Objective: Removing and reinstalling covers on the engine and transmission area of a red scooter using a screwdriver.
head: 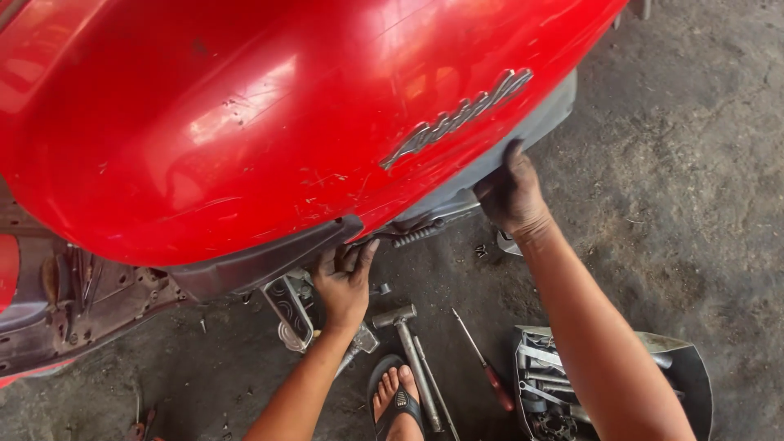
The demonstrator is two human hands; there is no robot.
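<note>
Both hands support the glossy red plastic scooter body panel point(245, 122) from below, at its lower edge, probably so the big shell stays level. The left hand point(345, 282) sits at about 6 o'clock under the dark grey plastic trim strip point(269, 257), fingers curled up around that edge and gripping it. The right hand point(510, 192), at about 3 o'clock, is grimy, fingers hooked under the grey underside lip point(523, 135) of the panel; the fingertips are hidden, so the grip looks closed but that is hard to confirm.

The panel fills the upper left of the view, curved and shiny, with fine scratches, a few dark scuffs and a raised chrome script emblem point(457, 114) toward 2 o'clock. A black ribbed foot peg point(416, 234) pokes out beneath, between the hands.

On the dusty concrete floor point(694, 163) at 6 o'clock lie a steel hammer point(408, 351) and a red-handled screwdriver point(488, 367), near a sandalled foot point(396, 400). At 5 o'clock, a cut metal container point(690, 367) full of wrenches, within reach.
</note>
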